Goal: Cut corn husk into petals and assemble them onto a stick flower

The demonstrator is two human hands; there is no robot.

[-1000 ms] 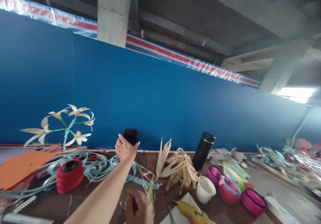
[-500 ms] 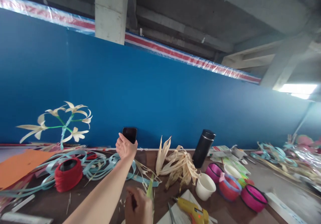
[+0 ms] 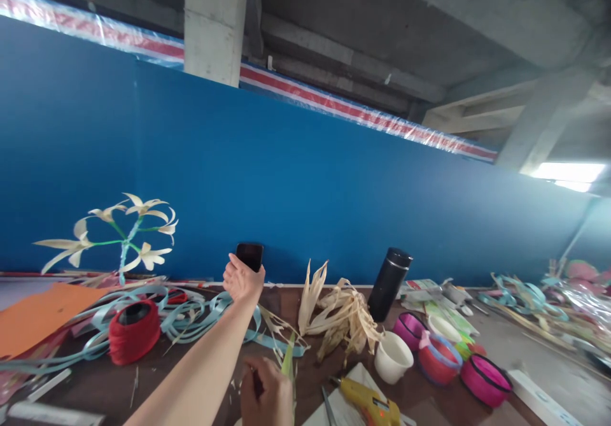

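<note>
My left hand (image 3: 242, 280) is stretched far forward over the table and closed round a black phone (image 3: 249, 255), which stands upright against the blue wall. My right hand (image 3: 265, 393) is low at the bottom edge, fingers closed on a narrow green leaf strip (image 3: 287, 363) that points up. Dry corn husks (image 3: 337, 316) lie just right of the phone. Pale blue ribbon strips (image 3: 191, 318) curl under my left forearm.
A red spool (image 3: 134, 331) and orange paper (image 3: 38, 314) lie at the left, behind them a husk flower sprig (image 3: 125, 235). Right of centre: black flask (image 3: 389, 284), white cup (image 3: 393, 357), pink and red bowls (image 3: 484, 382), yellow glue gun (image 3: 370, 404).
Both hands stay where they were; only the camera has shifted slightly.
</note>
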